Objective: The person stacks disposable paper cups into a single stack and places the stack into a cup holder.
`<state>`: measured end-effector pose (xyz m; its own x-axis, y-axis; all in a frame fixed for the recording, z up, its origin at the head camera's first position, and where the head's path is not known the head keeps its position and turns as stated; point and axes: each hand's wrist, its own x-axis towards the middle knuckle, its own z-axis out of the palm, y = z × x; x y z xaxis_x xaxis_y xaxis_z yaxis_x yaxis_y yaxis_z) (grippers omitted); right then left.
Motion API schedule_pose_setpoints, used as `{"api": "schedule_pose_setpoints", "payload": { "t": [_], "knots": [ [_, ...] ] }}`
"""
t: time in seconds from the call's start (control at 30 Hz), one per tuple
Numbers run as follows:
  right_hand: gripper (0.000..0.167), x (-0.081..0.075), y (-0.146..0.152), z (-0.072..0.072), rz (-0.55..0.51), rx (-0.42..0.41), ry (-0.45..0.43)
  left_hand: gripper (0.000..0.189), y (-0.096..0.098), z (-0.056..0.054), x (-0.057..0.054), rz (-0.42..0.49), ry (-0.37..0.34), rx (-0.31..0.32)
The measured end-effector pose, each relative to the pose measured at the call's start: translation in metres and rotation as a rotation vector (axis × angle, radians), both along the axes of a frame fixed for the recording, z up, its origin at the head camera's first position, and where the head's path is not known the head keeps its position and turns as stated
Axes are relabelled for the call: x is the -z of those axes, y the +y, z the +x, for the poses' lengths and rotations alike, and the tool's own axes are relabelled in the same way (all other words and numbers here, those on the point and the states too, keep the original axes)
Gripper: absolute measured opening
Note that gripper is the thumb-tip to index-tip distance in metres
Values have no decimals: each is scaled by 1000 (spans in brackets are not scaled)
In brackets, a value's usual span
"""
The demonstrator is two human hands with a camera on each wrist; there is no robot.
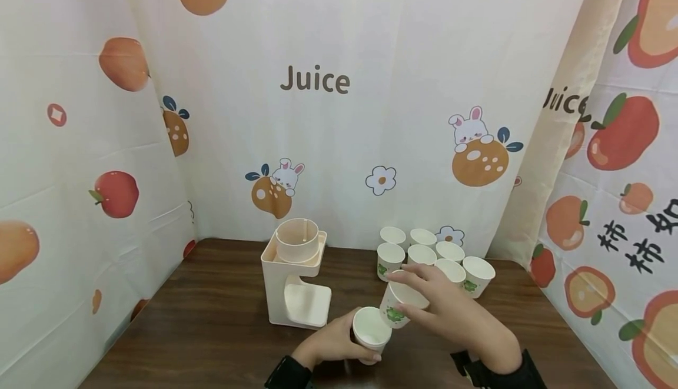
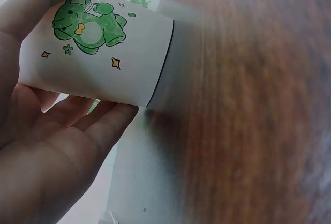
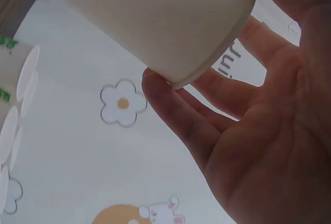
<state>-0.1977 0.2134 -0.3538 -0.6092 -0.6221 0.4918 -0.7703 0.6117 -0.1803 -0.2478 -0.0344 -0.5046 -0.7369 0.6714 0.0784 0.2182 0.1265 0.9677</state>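
Near the front of the table my left hand (image 1: 339, 340) grips a white paper cup (image 1: 372, 329), fingers and thumb curled round its side. In the left wrist view that cup (image 2: 103, 74) shows a green cartoon bear and small stars. A second paper cup (image 1: 391, 308), with a green print, is pinched near its rim by my right hand (image 1: 450, 309). It leans slightly and sits just right of the first cup; whether their sides touch I cannot tell. In the right wrist view, thumb and fingers lie at the rim of this cup (image 3: 170, 22).
Behind my right hand several more paper cups (image 1: 390, 255) stand upright in a group. Left of the hands is a cream-white juicer-like appliance (image 1: 281, 295) with a round cup-shaped top (image 1: 298, 250). A fruit-printed curtain (image 1: 339, 130) borders the dark wooden table (image 1: 212, 318).
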Motion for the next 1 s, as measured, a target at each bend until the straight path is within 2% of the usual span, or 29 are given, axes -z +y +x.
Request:
{"api": "schedule_pose_setpoints", "payload": {
  "t": [0.17, 0.53, 0.77, 1.0],
  "knots": [
    [51, 7, -9, -3, 13, -41, 19, 71, 0, 0, 1, 14, -12, 21],
    [47, 18, -26, -4, 37, -120, 25, 66, -1, 1, -1, -19, 0, 13],
    [41, 23, -32, -6, 63, -93, -100, 70, -2, 0, -2, -26, -6, 31],
    [38, 39, -36, -12, 90, -100, -233, 77, -3, 2, -4, -27, -36, 27]
  ]
}}
